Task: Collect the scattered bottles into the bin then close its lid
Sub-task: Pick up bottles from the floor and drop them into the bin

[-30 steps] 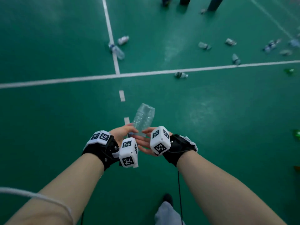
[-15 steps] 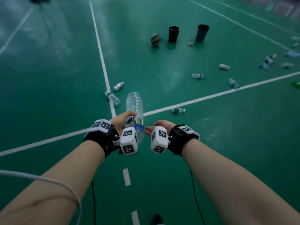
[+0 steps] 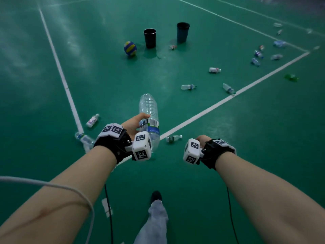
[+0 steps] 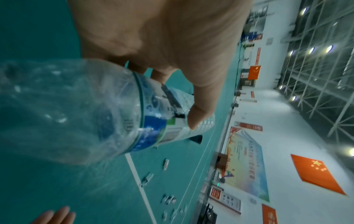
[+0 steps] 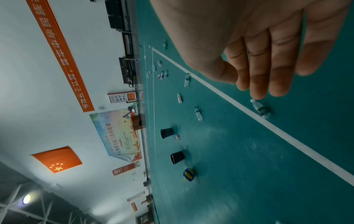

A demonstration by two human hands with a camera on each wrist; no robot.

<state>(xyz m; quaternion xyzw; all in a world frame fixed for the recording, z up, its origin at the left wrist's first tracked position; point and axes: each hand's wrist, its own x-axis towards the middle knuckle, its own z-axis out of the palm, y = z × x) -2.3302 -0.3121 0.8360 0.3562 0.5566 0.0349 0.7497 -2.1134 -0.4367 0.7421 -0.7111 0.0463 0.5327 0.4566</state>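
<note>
Step in hand: carrying one collected bottle across the court floor [image 3: 52, 85] toward the bins, judging by the stride and the bins ahead.
Left hand [image 3: 134, 123]: grip clamped round the clear bottle [image 3: 149, 111] at its label, thumb [image 4: 201, 112] pressed on it; the bottle points forward, off the floor.
Right hand [image 3: 202, 139]: empty, fingers [image 5: 258, 72] loosely extended and together.
Bins: a black bin [image 3: 150, 38] and a darker bin [image 3: 182, 32] stand open and upright, well apart from the hands; a ball [image 3: 130, 48] sits beside the black one. No lid shows.
Remaining: many bottles lie scattered, one [image 3: 174, 138] near the right hand.
Next move: either pick up that near bottle with the free hand, or walk on and drop the held one into a bin.
</note>
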